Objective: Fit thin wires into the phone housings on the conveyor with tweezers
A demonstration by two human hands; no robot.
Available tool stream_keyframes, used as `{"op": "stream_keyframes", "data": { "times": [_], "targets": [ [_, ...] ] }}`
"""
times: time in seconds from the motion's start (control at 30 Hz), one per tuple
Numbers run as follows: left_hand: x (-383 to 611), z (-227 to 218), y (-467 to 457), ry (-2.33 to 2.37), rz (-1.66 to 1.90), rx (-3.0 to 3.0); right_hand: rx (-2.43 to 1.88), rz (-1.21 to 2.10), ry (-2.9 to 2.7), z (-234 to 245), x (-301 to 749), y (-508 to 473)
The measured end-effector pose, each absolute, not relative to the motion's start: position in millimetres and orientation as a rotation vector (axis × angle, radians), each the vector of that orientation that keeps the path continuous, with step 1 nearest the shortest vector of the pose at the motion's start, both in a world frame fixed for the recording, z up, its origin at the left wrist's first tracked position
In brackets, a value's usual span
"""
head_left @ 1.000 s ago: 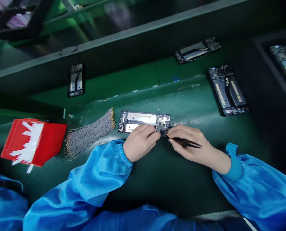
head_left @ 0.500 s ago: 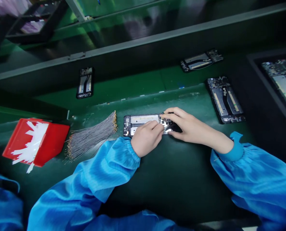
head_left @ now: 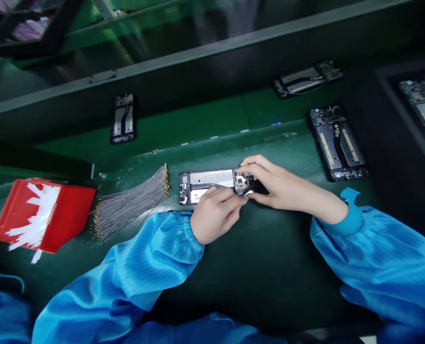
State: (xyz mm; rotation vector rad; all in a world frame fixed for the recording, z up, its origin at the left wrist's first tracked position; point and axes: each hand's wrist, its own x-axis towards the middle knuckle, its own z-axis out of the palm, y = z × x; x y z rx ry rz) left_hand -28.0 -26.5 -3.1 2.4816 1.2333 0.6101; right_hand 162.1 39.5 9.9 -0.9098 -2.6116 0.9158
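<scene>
An open phone frame lies lengthwise on the green mat, its circuit board at the right end. My left hand rests against its near edge, with curled fingers and fingertips pressed on the frame beside the board. My right hand is cupped round the right end, thumb below and fingers over the top of the board. Something dark shows under its palm; I cannot make out what it is. Both arms wear blue sleeves.
A fan of thin grey cables with gold tips lies left of the frame, beside a red bin. More open phone frames lie at the back left, back right and right. A dark tray holds another.
A second ago my right hand held black tweezers at the frame's near right corner. It has since moved up over the frame's right end. My left hand stays at the near edge.
</scene>
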Motion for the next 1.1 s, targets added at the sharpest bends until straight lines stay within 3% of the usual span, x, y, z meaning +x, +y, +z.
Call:
{"op": "stream_keyframes", "data": {
  "times": [1.1],
  "targets": [
    [-21.6,-0.8,-32.0,1.177,0.596,2.477,-1.053,0.829,-2.756,16.7,149.8,43.6]
  ]
}}
